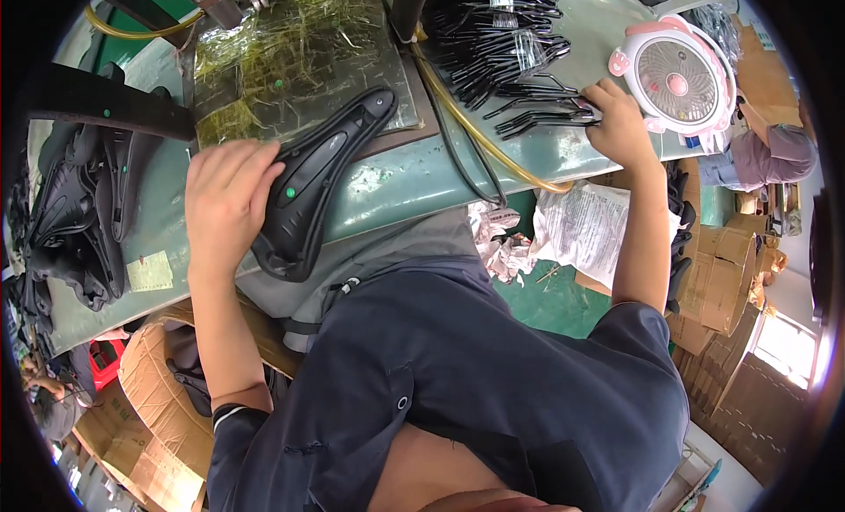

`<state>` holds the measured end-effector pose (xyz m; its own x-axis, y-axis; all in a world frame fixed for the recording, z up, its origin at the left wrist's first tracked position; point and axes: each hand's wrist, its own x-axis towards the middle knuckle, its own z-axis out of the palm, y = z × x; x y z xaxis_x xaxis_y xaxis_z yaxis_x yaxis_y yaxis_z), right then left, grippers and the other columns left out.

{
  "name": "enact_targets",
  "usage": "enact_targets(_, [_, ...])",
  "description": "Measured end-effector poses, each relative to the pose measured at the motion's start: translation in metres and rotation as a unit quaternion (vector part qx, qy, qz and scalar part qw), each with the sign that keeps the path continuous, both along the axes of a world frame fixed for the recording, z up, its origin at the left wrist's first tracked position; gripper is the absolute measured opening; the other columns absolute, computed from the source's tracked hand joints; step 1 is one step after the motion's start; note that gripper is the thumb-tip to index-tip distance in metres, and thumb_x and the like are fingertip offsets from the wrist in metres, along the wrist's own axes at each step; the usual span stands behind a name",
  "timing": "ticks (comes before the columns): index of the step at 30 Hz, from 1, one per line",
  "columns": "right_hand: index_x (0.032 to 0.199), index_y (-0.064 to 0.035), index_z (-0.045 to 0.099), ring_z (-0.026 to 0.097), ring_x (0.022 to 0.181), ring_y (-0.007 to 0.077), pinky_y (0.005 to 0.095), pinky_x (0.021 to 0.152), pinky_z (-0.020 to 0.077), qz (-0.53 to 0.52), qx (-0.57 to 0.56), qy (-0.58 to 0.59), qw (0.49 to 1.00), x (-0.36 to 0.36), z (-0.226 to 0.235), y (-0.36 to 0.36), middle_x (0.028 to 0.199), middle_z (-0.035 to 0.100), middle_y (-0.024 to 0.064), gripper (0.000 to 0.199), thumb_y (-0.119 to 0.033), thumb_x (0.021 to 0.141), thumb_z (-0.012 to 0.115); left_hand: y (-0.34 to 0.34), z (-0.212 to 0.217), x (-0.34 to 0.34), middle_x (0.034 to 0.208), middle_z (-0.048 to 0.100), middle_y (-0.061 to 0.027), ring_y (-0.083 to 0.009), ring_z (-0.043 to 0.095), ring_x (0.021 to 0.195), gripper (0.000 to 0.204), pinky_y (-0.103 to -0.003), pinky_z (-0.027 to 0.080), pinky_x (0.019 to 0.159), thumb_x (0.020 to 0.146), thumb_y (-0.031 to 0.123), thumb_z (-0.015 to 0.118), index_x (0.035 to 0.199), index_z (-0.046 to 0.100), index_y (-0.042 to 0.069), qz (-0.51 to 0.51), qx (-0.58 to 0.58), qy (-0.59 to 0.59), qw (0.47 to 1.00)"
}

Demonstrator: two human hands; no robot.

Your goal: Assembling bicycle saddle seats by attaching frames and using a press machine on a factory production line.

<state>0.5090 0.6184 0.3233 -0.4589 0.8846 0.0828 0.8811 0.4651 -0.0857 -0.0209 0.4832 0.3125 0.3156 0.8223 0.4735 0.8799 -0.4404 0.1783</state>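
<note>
My left hand (227,193) grips the edge of a black plastic bicycle saddle base (319,169). The base is tilted over the bench's front edge, its narrow end pointing away to the right. At the right, my right hand (620,125) closes on the ends of a few black bent saddle rails (546,114). These lie at the near end of a large heap of similar rails (493,50), parts of it bound with clear tape. My fingers partly hide the ends of the rails they hold.
A metal plate (352,76) with yellowish tape lies under a press frame (114,107) on the green bench (396,182). More black saddle bases (84,195) are piled at left. A pink-and-white fan (676,76) stands right. A yellow hose (475,129) crosses the bench. Cardboard boxes (717,274) stand beyond.
</note>
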Motion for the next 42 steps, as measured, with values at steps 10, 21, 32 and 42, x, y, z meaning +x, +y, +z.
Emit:
enact_targets(10, [0.138, -0.0015, 0.066, 0.053, 0.090, 0.0095, 0.0250, 0.083, 0.0479, -0.014, -0.127, 0.334, 0.934, -0.056, 0.009, -0.061, 0.105, 0.064, 0.0006, 0.062, 0.012, 0.077, 0.070, -0.026, -0.056, -0.024, 0.116, 0.075, -0.0135, -0.0236, 0.070, 0.108, 0.035, -0.033, 0.054, 0.097, 0.086, 0.004, 0.086, 0.119, 0.073, -0.001, 0.148, -0.037, -0.331, 0.931])
enact_targets(21, [0.127, -0.0094, 0.076, 0.052, 0.065, 0.0131, 0.0289, 0.058, 0.0449, 0.266, -0.121, 0.391, 0.873, -0.242, -0.015, -0.076, 0.089, 0.060, 0.0020, 0.062, -0.017, 0.071, 0.101, -0.006, -0.088, 0.004, 0.122, 0.075, -0.0072, -0.0137, 0.066, 0.107, 0.024, -0.027, 0.052, 0.096, 0.105, 0.013, 0.073, 0.125, 0.072, -0.001, 0.098, 0.052, -0.504, 0.857])
enact_targets(32, [0.107, -0.0069, 0.082, 0.061, 0.062, 0.0185, 0.0308, 0.056, 0.0485, 0.254, -0.065, 0.419, 0.869, -0.282, -0.043, -0.080, 0.080, 0.065, 0.0050, 0.019, -0.002, 0.089, 0.083, -0.008, -0.092, 0.013, 0.118, 0.078, -0.0082, -0.0058, 0.058, 0.092, 0.028, -0.022, 0.048, 0.085, 0.117, 0.014, 0.051, 0.124, 0.071, -0.005, 0.127, 0.082, -0.553, 0.819])
enact_targets(42, [0.101, -0.0124, 0.083, 0.062, 0.060, 0.0210, 0.0333, 0.053, 0.0493, 0.311, 0.011, 0.378, 0.872, -0.308, -0.037, -0.062, 0.078, 0.063, 0.0008, 0.018, -0.010, 0.083, 0.087, -0.001, -0.095, 0.009, 0.115, 0.079, -0.0095, -0.0080, 0.065, 0.091, 0.025, -0.022, 0.052, 0.084, 0.115, 0.011, 0.055, 0.120, 0.073, -0.005, 0.111, 0.099, -0.564, 0.812])
